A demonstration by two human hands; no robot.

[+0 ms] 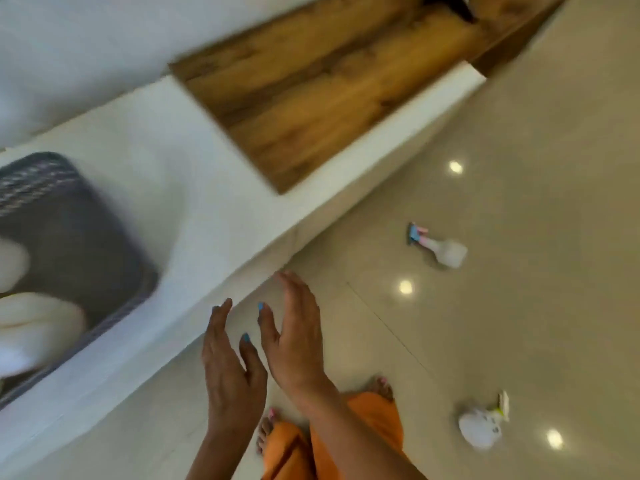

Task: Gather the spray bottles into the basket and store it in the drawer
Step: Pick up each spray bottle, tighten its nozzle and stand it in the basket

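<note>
With both my hands (263, 344) empty and spread, two spray bottles (446, 251) lay on the floor (519, 202) at three o'clock, the basket (69, 237) at nine, the drawer (311, 109) open.

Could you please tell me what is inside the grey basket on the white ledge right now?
The grey basket holds at least two blurred white shapes, probably bottles. Its left part runs out of frame, so anything there cannot be seen.

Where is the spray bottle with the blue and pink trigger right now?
In the head view the blue-and-pink spray bottle lies on the tiled floor at right, beyond the right hand, near the white ledge.
</note>
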